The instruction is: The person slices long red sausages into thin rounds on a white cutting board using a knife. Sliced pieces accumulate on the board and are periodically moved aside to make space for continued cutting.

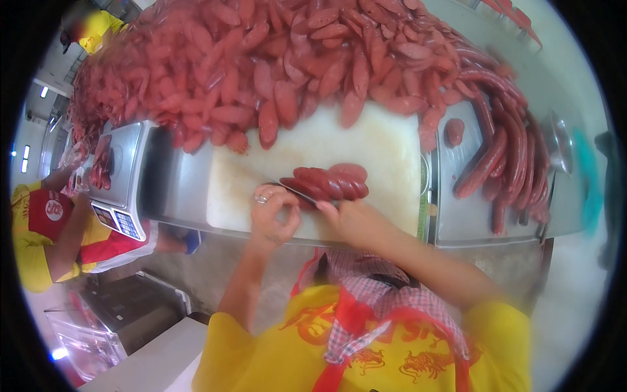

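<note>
On the white cutting board [385, 157], two rows of dark red sausage slices [330, 181] lie fanned and overlapping. My right hand [346, 221] grips a knife [297, 192], its handle mostly hidden by the fingers. The thin blade slants up and left, along the left end of the slices. Just left of the blade, my left hand [273, 214], with a ring on one finger, is curled with thumb and fingertips together against a short sausage end, mostly hidden by the hand and blade.
A large heap of sliced sausage [287, 59] covers the table beyond the board. Whole sausages [516, 150] lie in a metal tray [457, 215] at right, near a metal bowl [558, 140]. A scale [121, 189] stands at left, beside a co-worker in a yellow shirt [29, 242].
</note>
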The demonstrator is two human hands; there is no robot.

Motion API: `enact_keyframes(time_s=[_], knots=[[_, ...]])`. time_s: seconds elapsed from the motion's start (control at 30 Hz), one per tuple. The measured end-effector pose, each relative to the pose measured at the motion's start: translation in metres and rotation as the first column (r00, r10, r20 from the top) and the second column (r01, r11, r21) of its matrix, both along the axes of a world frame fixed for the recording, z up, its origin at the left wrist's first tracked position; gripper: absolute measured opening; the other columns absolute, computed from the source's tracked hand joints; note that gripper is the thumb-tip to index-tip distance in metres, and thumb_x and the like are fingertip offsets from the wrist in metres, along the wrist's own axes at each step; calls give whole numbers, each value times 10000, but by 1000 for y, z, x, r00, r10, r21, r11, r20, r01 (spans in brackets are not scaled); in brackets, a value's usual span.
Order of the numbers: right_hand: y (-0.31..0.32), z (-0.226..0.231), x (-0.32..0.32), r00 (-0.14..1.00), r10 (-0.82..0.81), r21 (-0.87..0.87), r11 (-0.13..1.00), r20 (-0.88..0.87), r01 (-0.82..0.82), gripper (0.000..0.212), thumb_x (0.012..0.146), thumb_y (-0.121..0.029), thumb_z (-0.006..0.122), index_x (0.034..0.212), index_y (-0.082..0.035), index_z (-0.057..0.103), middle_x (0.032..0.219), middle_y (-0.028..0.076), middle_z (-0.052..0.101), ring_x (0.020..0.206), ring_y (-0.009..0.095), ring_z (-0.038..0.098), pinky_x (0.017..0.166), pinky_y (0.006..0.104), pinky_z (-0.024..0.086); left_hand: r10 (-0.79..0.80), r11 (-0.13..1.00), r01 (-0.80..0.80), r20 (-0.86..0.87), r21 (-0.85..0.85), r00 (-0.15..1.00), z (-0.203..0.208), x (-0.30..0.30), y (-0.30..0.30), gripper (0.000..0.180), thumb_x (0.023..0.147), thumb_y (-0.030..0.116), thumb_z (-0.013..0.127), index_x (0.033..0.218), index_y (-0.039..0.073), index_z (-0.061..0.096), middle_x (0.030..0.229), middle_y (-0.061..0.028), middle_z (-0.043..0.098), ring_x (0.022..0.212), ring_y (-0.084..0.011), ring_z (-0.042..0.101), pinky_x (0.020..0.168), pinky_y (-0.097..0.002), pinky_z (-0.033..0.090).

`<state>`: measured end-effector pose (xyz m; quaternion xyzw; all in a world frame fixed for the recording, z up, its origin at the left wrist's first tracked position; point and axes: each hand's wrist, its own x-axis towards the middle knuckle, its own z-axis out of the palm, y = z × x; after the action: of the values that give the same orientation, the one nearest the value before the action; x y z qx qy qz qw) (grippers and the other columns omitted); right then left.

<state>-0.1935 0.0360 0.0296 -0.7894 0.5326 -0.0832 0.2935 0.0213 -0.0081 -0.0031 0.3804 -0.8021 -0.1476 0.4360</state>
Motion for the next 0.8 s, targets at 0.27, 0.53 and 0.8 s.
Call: enact_keyframes(time_s=[0.27, 0.53, 0.8], knots=[[77, 66, -61, 960, -256, 265, 923, -114, 278, 483, 1004, -415, 428, 940, 21, 628, 721, 254, 639, 680, 442, 642, 614, 515, 510, 247, 968, -245, 35, -48, 968, -2, -1, 13, 270, 638, 23, 719, 878, 74, 606, 916, -97, 597, 893, -292, 535, 809, -388, 448], [46, 21, -19, 973, -227, 58, 972, -36, 229, 536, 1002, -405, 445, 758, 26, 651, 657, 239, 624, 616, 427, 631, 579, 477, 521, 171, 985, -170, -18, 33, 985, -4, 3, 9, 239, 655, 23, 693, 867, 81, 600, 886, -93, 593, 878, -302, 540, 791, -392, 449], [23, 30, -10, 999, 35, -66, 997, -37, -37, 293, 994, -207, 452, 1195, -25, 561, 720, 196, 600, 633, 383, 632, 527, 460, 513, 331, 942, -331, -12, -54, 943, -7, 5, 15, 223, 650, -12, 674, 846, 58, 595, 888, -110, 577, 882, -306, 541, 792, -389, 457]])
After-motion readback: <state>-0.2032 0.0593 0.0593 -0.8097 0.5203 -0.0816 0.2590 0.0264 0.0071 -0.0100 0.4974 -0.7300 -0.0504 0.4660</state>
